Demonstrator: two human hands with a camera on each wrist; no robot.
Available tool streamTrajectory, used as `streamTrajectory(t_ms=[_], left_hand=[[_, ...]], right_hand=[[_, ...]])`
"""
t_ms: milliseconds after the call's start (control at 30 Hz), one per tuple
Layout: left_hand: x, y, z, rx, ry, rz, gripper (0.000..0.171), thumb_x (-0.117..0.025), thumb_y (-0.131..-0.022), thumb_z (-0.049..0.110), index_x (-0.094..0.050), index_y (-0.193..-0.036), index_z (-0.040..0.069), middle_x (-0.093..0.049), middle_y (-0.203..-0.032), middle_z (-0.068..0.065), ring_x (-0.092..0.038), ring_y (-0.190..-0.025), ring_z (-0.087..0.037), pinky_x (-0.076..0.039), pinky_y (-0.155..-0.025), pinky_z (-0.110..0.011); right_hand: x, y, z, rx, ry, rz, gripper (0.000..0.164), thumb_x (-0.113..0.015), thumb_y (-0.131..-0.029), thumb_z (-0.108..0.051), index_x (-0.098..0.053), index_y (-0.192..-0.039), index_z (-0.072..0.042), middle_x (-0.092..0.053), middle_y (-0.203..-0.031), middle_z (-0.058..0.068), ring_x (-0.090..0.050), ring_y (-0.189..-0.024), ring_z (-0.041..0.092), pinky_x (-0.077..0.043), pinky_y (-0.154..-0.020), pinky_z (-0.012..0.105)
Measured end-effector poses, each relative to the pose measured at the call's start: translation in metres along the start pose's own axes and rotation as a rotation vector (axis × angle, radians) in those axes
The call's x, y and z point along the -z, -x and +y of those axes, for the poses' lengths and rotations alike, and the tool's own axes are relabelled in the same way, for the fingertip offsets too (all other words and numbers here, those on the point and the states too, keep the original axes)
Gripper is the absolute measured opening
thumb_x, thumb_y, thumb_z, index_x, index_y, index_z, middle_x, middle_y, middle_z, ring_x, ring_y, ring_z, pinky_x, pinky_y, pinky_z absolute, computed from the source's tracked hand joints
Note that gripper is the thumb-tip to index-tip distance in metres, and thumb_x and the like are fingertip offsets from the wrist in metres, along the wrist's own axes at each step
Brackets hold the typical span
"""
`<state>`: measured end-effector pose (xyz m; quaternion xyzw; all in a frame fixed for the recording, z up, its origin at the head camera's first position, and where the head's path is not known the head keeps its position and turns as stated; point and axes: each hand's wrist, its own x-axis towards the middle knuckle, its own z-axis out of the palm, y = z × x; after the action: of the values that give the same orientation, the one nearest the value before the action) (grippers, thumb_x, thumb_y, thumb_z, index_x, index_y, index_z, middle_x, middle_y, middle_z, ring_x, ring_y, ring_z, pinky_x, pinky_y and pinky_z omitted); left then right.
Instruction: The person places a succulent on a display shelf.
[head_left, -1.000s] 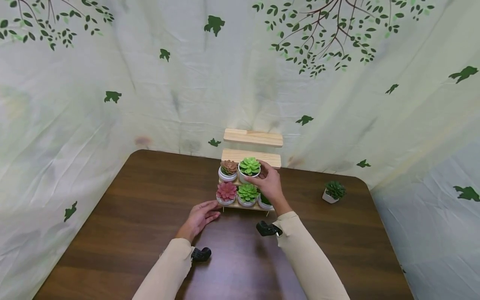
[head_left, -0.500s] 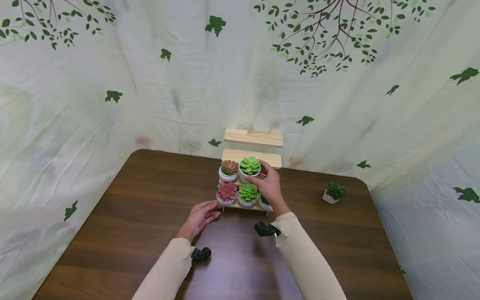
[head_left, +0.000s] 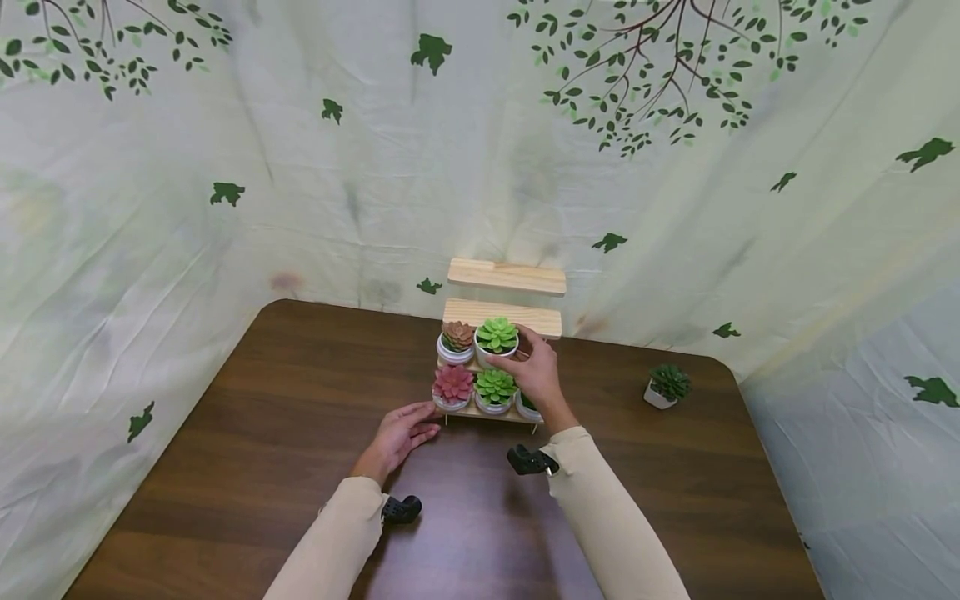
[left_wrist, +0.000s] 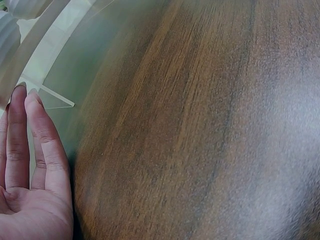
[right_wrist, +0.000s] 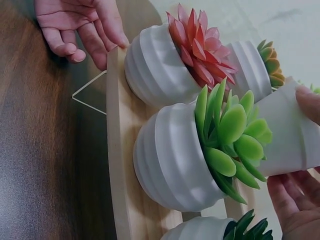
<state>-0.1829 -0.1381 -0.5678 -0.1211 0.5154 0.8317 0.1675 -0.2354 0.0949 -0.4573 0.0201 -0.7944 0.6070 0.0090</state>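
Note:
My right hand (head_left: 538,371) grips a white pot with a bright green succulent (head_left: 497,335) between thumb and fingers, over the second step of a tiered wooden plant stand (head_left: 502,315). To its left on that step is a brownish succulent (head_left: 457,336). A pink-red succulent (right_wrist: 197,47), another green succulent (right_wrist: 232,132) and a dark green one (right_wrist: 247,230) line the lowest step in white ribbed pots. My left hand (head_left: 401,432) has its fingers extended, fingertips at the stand's front left corner. Whether the held pot's base touches the step is hidden.
A small dark green plant in a white pot (head_left: 663,386) stands apart on the right of the brown wooden table (head_left: 315,383). Behind the stand hangs a pale curtain (head_left: 375,183) with leaf prints. The stand's top board (head_left: 507,276) is near it.
The green succulent in my right hand has shifted slightly left and towards me, closer to the brownish one. My left hand stays at the stand's corner.

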Motion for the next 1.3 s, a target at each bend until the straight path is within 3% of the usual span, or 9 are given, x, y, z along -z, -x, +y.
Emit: streamTrajectory(t_ms=[567, 900, 1300], left_hand=[[0.000, -0.002, -0.003, 0.004, 0.001, 0.009, 0.014, -0.055, -0.098, 0.011, -0.069, -0.096, 0.011, -0.070, -0.088, -0.002, -0.067, -0.073, -0.014, -0.056, -0.075, -0.026], [-0.002, -0.001, -0.003, -0.007, -0.003, 0.000, 0.020, -0.053, -0.099, 0.008, -0.069, -0.090, 0.015, -0.071, -0.086, 0.000, -0.067, -0.072, -0.013, -0.056, -0.075, -0.027], [-0.001, 0.001, -0.001, -0.001, -0.009, 0.001, 0.022, -0.052, -0.100, 0.009, -0.070, -0.089, 0.017, -0.071, -0.087, 0.001, -0.067, -0.074, -0.013, -0.056, -0.076, -0.027]], right_hand=[[0.006, 0.001, 0.002, 0.016, -0.054, -0.022, 0.079, -0.083, -0.077, -0.016, -0.041, -0.143, -0.004, -0.053, -0.134, 0.019, -0.054, -0.121, 0.031, -0.045, -0.101, 0.039], [0.033, 0.004, 0.004, 0.026, -0.128, -0.022, 0.076, -0.077, -0.081, -0.006, -0.035, -0.144, 0.004, -0.046, -0.137, 0.028, -0.044, -0.127, 0.042, -0.036, -0.107, 0.049], [0.084, 0.010, 0.032, 0.056, -0.149, 0.165, 0.067, -0.076, -0.081, -0.005, -0.043, -0.139, 0.001, -0.051, -0.132, 0.020, -0.051, -0.122, 0.036, -0.043, -0.101, 0.042]])
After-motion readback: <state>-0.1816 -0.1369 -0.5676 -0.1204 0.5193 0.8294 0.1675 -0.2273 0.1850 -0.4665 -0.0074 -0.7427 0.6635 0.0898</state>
